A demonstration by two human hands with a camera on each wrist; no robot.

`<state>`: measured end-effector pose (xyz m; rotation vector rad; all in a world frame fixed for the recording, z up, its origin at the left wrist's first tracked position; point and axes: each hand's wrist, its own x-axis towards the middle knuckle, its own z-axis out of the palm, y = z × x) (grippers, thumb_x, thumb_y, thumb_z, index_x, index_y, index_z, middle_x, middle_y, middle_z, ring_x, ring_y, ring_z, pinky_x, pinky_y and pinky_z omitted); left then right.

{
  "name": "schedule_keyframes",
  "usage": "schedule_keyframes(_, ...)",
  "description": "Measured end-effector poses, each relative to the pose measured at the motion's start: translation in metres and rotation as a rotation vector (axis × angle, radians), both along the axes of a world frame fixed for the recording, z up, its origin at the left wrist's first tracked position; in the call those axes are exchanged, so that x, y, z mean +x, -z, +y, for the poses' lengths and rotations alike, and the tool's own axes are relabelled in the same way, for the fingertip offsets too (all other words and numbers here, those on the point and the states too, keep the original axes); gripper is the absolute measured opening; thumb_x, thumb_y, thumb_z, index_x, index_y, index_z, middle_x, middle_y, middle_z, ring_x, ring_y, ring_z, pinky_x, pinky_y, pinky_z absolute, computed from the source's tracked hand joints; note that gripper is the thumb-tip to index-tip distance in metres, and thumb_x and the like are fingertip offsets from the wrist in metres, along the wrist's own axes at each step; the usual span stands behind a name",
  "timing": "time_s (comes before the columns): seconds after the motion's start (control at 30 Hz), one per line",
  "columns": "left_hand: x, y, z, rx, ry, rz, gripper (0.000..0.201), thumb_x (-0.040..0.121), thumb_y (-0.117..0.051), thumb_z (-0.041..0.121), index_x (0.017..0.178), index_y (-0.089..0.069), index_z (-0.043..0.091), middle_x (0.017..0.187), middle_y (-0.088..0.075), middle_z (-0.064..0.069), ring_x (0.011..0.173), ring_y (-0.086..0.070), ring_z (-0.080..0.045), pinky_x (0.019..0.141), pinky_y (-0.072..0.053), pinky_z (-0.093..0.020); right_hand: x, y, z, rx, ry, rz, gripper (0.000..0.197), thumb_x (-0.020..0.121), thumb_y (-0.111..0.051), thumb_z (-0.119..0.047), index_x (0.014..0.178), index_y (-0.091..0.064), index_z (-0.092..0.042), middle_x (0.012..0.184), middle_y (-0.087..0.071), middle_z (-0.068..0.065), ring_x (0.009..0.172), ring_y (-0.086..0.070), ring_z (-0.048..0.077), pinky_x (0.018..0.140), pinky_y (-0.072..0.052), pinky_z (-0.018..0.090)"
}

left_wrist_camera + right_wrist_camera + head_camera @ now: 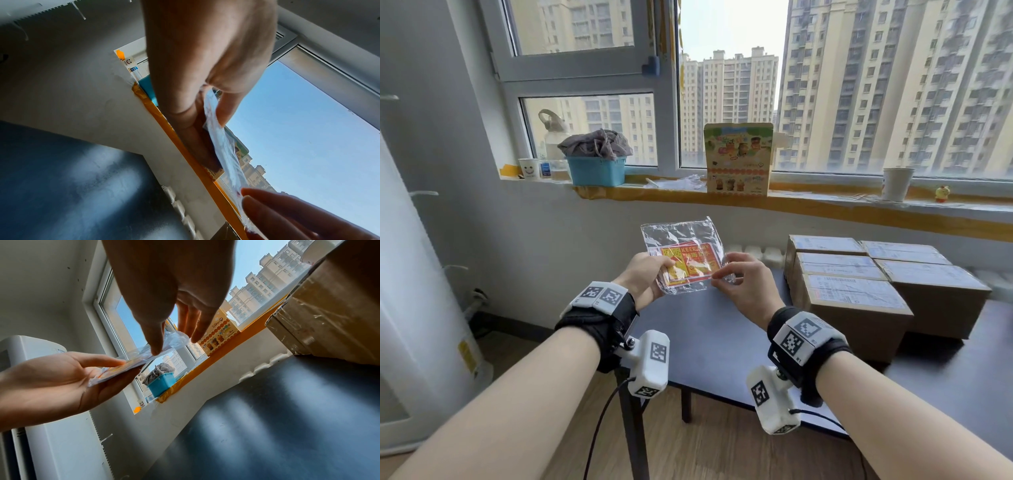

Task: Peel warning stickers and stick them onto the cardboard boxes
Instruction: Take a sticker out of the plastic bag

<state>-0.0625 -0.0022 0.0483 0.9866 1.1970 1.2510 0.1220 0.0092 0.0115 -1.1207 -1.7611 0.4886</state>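
Note:
A clear plastic bag (681, 251) with red and yellow warning stickers (693, 265) inside is held up above the dark table (709, 329). My left hand (645, 274) grips the bag's left edge, thumb on top and fingers underneath. My right hand (743, 277) pinches the bag's lower right corner between thumb and forefinger. In the left wrist view the bag (224, 146) shows edge-on between both hands. In the right wrist view the bag (144, 356) stretches between the two hands. Several taped cardboard boxes (859, 291) stand on the table to the right.
The windowsill (808, 202) behind holds a blue basket (596, 169) with grey cloth, a printed carton (738, 159), paper cups (897, 183) and a small yellow figure (942, 193). A white appliance (417, 308) stands at the left. Wooden floor lies below the table's edge.

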Motion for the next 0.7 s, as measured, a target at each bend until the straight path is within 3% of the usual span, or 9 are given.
schedule_keyframes(0.1, -0.003, 0.000, -0.001, -0.013, 0.033, 0.000, 0.030, 0.089, -0.037, -0.005, 0.113, -0.055, -0.006, 0.101, -0.064, -0.027, 0.078, -0.066, -0.033, 0.074, -0.056, -0.046, 0.001, 0.002, 0.003, 0.000, 0.037, 0.005, 0.007, 0.075, -0.076, -0.011, 0.082, -0.076, -0.008, 0.107, -0.060, 0.001, 0.100, -0.060, 0.018, 0.093, -0.049, 0.039)
schedule_keyframes(0.13, -0.003, 0.001, 0.000, -0.001, 0.023, 0.009, 0.031, 0.089, -0.038, -0.006, 0.114, -0.056, -0.004, 0.101, -0.064, -0.025, 0.076, -0.068, -0.031, 0.071, -0.057, -0.047, 0.002, 0.003, 0.003, 0.005, 0.045, 0.012, 0.006, 0.076, -0.076, -0.011, 0.081, -0.076, -0.008, 0.102, -0.061, 0.000, 0.096, -0.061, 0.018, 0.091, -0.050, 0.039)
schedule_keyframes(0.2, -0.006, 0.003, 0.002, 0.017, -0.027, 0.071, 0.024, 0.090, -0.043, -0.007, 0.104, -0.060, 0.003, 0.090, -0.065, -0.018, 0.060, -0.068, -0.020, 0.054, -0.059, -0.036, 0.004, 0.003, 0.003, 0.010, 0.065, 0.007, 0.004, 0.077, -0.074, -0.012, 0.080, -0.074, -0.009, 0.095, -0.065, 0.001, 0.090, -0.062, 0.019, 0.087, -0.051, 0.038)
schedule_keyframes(0.27, -0.008, 0.004, 0.002, 0.023, -0.051, 0.122, 0.018, 0.089, -0.047, -0.006, 0.092, -0.061, 0.005, 0.083, -0.064, -0.014, 0.055, -0.065, -0.016, 0.045, -0.055, -0.027, 0.006, 0.002, 0.003, -0.011, 0.099, -0.007, 0.004, 0.080, -0.072, -0.015, 0.081, -0.072, -0.011, 0.091, -0.068, 0.004, 0.087, -0.063, 0.020, 0.084, -0.051, 0.036)
schedule_keyframes(0.37, -0.015, 0.006, 0.004, 0.036, -0.086, 0.132, 0.016, 0.087, -0.052, -0.008, 0.089, -0.060, 0.005, 0.079, -0.066, -0.011, 0.055, -0.066, -0.015, 0.046, -0.055, -0.026, 0.012, -0.001, 0.002, -0.066, 0.160, 0.039, 0.004, 0.084, -0.066, -0.016, 0.083, -0.069, -0.014, 0.086, -0.070, 0.003, 0.085, -0.064, 0.018, 0.080, -0.051, 0.029)
schedule_keyframes(0.53, -0.023, 0.010, 0.005, 0.068, -0.150, 0.133, 0.021, 0.083, -0.062, -0.008, 0.085, -0.055, 0.011, 0.082, -0.067, -0.009, 0.060, -0.065, -0.017, 0.054, -0.057, -0.029, 0.015, -0.001, 0.002, -0.122, 0.209, 0.069, 0.009, 0.091, -0.057, -0.016, 0.091, -0.063, -0.009, 0.087, -0.064, 0.002, 0.086, -0.059, 0.019, 0.079, -0.046, 0.029)
schedule_keyframes(0.7, -0.023, 0.014, 0.004, 0.075, -0.200, 0.142, 0.022, 0.083, -0.062, -0.009, 0.081, -0.053, 0.011, 0.081, -0.064, -0.008, 0.061, -0.063, -0.018, 0.048, -0.056, -0.025, 0.015, 0.000, 0.004, -0.155, 0.263, 0.101, 0.009, 0.092, -0.053, -0.015, 0.095, -0.060, -0.009, 0.093, -0.065, 0.006, 0.089, -0.059, 0.022, 0.080, -0.046, 0.031)
